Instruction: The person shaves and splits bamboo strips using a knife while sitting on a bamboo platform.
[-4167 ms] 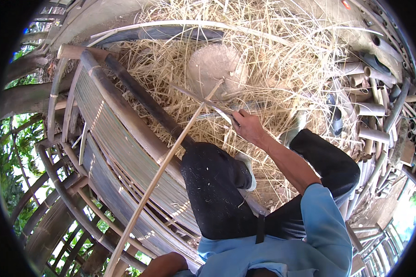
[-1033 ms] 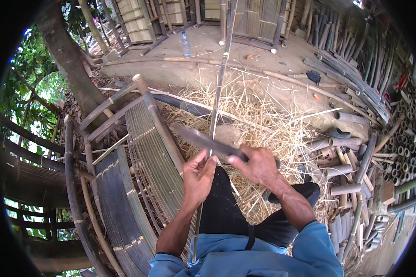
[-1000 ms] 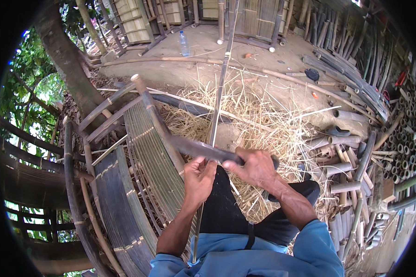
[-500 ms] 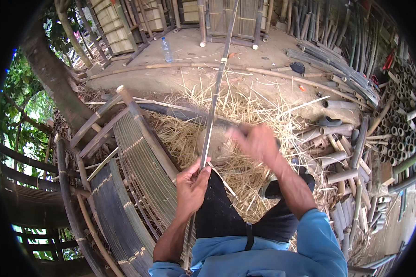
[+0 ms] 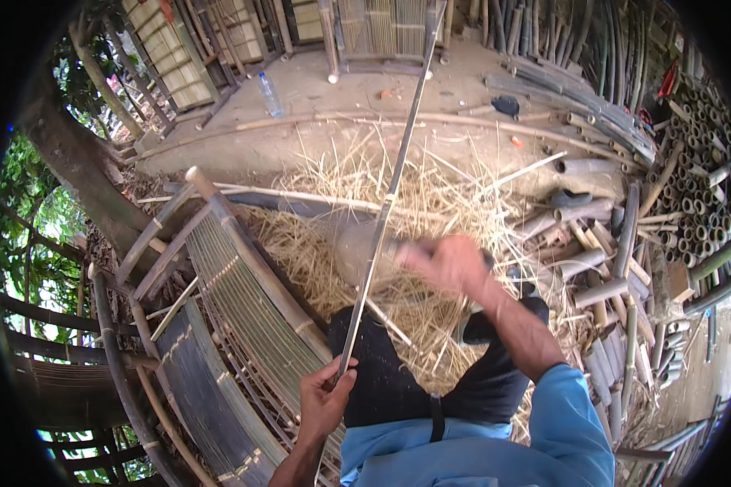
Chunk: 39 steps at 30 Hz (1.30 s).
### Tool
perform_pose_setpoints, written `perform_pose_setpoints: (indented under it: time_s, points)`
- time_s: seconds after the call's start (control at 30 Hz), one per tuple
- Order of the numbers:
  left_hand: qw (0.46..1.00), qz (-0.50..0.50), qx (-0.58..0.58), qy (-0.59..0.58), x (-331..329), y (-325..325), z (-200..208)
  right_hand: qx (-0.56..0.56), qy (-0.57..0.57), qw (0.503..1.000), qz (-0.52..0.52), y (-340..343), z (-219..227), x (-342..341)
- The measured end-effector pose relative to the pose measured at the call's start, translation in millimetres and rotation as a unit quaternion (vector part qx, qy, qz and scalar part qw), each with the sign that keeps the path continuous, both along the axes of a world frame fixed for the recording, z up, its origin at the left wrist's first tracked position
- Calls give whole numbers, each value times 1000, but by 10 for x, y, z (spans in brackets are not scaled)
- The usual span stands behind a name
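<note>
My left hand [image 5: 325, 402] pinches a long, narrow bamboo strip [image 5: 379, 223] between thumb and fingers, low beside my left thigh. The strip slants up and away to the right, its far end reaching the top of the view; it is dark with paler joints. My right hand [image 5: 455, 266] is to the right of the strip, at about mid-length, with its fingers curled in. Motion smears it. A dark end [image 5: 487, 260] shows behind its knuckles, and a blurred shape lies by its fingers, so it seems to grip a tool whose kind I cannot make out.
Straw-like shavings [image 5: 439, 308] cover the ground before my legs. A bamboo bench [image 5: 252, 284] with a slatted top stands at my left. Bamboo pieces [image 5: 597, 292] and stacked tubes [image 5: 698, 203] lie at the right. A plastic bottle [image 5: 270, 96] and bamboo frames [image 5: 382, 36] are farther off.
My left hand has moved down and a little left, nearer my body, still on the strip. The strip's lower part has come with it. My right hand stays blurred, slightly lower.
</note>
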<state>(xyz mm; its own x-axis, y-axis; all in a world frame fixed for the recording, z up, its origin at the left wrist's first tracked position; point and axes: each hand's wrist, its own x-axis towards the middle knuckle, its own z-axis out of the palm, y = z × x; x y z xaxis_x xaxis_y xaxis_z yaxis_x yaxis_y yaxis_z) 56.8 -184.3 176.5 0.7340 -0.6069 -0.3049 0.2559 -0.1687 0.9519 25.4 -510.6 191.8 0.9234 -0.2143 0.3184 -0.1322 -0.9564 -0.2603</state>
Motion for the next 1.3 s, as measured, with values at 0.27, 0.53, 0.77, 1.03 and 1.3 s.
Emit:
perform_pose_setpoints:
  time_s: [0.27,0.53,0.77,1.03,1.3]
  points:
    - [996,25,73,39,-243,394,59,-10,-56,998,15,-88,-192,-122]
    - [996,36,81,31,-426,594,149,49,28,998,21,-53,-168,-295]
    - [985,57,152,60,-533,698,303,150,127,980,-4,-145,-134,-319]
    - [991,8,130,13,-577,942,261,183,105,975,-64,-416,-269,-354]
    - [982,13,168,79,-849,1572,431,99,97,945,-295,-2420,-735,-159]
